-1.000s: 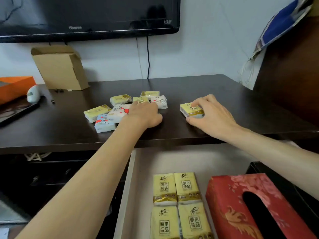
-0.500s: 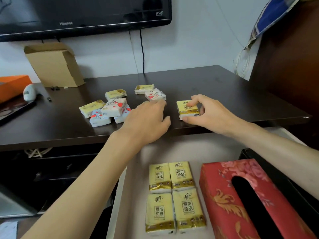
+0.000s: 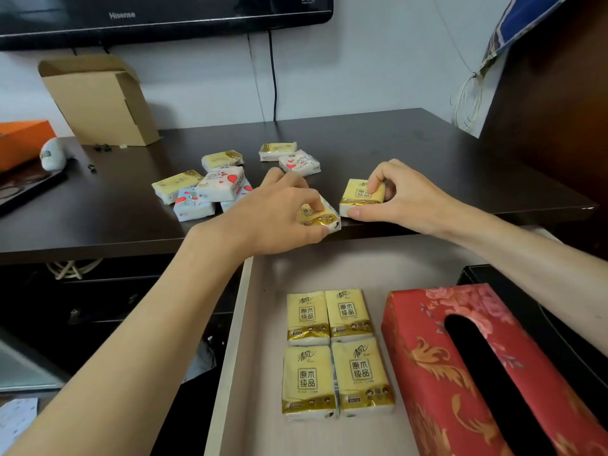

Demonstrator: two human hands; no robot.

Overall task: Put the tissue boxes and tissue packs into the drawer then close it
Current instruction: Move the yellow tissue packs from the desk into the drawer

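Left hand [image 3: 279, 215] pinches yellow pack [image 3: 320, 216] at table [image 3: 394, 143] front edge. Right hand [image 3: 404, 195] grips second yellow pack [image 3: 360, 195] beside it, fingers [image 3: 373, 187] closed around it. Six more packs [image 3: 223, 185] on table behind. Open drawer [image 3: 263, 324] below holds four yellow packs [image 3: 332, 350] and red tissue box [image 3: 460, 373].

Both hands grip yellow tissue packs at the surface's front edge.
Left hand [image 3: 279, 215] pinches one pack [image 3: 320, 216]; right hand [image 3: 404, 199] the other [image 3: 360, 195], above the open drawer [image 3: 263, 324].
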